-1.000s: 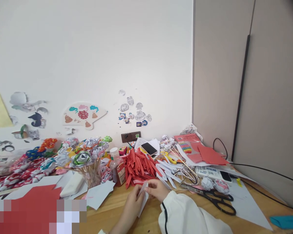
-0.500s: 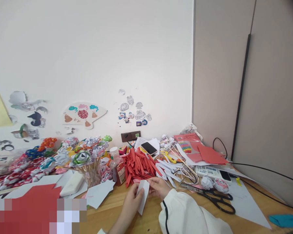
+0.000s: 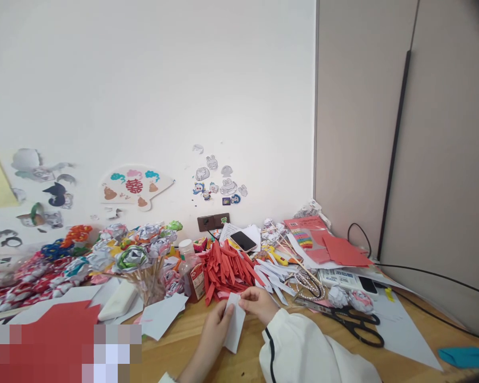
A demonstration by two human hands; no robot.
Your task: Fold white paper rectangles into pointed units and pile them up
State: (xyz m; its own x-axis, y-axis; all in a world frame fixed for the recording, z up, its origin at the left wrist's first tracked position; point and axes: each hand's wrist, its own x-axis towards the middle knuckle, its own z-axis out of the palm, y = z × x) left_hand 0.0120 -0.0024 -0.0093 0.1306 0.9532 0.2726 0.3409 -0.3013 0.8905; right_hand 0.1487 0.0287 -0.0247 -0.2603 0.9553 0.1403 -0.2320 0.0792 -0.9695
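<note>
A narrow folded strip of white paper (image 3: 235, 330) is held tilted above the wooden table, its lower end toward me. My left hand (image 3: 219, 325) grips its left side, thumb lying on the paper's face. At the upper right edge, the fingers of my right hand (image 3: 259, 305) pinch the same strip near its top corner. Just beyond the hands lies a heap of folded red paper pieces (image 3: 227, 268). A smaller pile of folded white paper pieces (image 3: 274, 277) sits to its right.
Black-handled scissors (image 3: 357, 324) lie right of my right sleeve. A bottle (image 3: 192, 274) and a cup of sticks (image 3: 148, 287) stand to the left. Crumpled paper flowers (image 3: 132, 258) fill the back left. A phone (image 3: 243, 241) rests behind the red heap. Cables run along the right.
The white strip has turned so more of its face shows toward me. My right fingers have shifted slightly left onto its upper edge; the left hand keeps its grip.
</note>
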